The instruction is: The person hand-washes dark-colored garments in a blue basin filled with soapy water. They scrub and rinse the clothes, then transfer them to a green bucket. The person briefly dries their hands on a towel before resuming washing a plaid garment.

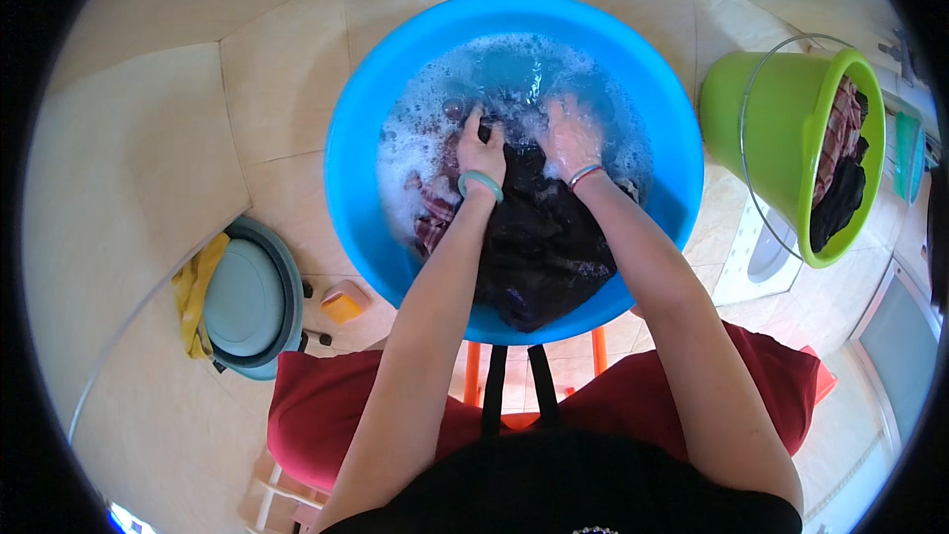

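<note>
Sudsy water fills much of a large blue basin (358, 227) in front of me. A soaked black garment (544, 262) lies bunched in it, draped up the near wall. My left hand (481, 151), with a pale green bangle at the wrist, is closed on the black cloth, its fingertips partly under the foam. To its right, my right hand (573, 138), with a red band, is partly in the water by the cloth's far edge. Its visible fingers stretch forward, slightly blurred by suds. A reddish plaid cloth (435, 218) shows through foam at the left.
A green bucket (756, 129) with a wire handle stands tilted in view at the right, holding plaid and dark clothes. At the left are a folded grey-blue tub (247, 297), a yellow cloth (198, 287) and an orange-and-pink block (344, 303). Orange stool legs (473, 374) show below the basin.
</note>
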Demonstrator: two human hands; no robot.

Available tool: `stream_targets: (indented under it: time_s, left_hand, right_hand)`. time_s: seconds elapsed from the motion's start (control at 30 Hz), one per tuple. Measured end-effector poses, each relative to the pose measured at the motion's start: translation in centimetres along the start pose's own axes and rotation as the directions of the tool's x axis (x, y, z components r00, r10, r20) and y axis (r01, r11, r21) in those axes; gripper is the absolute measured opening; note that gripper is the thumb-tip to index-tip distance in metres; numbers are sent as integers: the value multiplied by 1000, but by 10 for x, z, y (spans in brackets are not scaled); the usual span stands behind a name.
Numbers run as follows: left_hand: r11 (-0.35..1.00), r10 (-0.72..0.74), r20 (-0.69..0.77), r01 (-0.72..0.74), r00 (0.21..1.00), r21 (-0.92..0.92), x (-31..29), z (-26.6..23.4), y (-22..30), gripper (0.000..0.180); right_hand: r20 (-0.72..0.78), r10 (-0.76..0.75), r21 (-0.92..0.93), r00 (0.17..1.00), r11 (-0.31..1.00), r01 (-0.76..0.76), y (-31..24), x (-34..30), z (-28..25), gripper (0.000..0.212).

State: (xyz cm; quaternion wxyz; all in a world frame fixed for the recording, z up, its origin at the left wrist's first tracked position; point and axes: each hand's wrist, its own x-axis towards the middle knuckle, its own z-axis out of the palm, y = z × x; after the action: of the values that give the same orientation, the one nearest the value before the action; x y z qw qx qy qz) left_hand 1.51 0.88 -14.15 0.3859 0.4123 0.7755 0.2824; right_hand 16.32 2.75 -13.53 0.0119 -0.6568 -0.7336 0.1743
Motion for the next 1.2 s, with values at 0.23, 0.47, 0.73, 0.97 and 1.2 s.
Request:
stream_targets:
  time_s: [0.23,0.47,0.73,0.97,1.2]
  left_hand:
    - [767,-471,308,557,826,-320,45,-12,-2,38]
    - [137,-150,771,785,619,-604,10,-52,64,70]
    - [-195,511,673,835,535,-515,-49,-59,84,42]
    - [-33,453,723,820,521,-571,-82,-88,125,45]
    - [-56,163,396,409,904,-911,-121,-82,93,36]
  right_hand:
    - [-167,280,361,945,910,-206,-15,28,1,24]
    - [-261,-460,455,849,716,529,-82,-57,-110,14]
    - [-416,-459,380,785,697,608,-122,-107,-169,19]
    - [-587,-246,404,771,736,543,-132,-113,-196,26]
    - [-606,-68,584,793,639,501,-120,-99,-194,16]
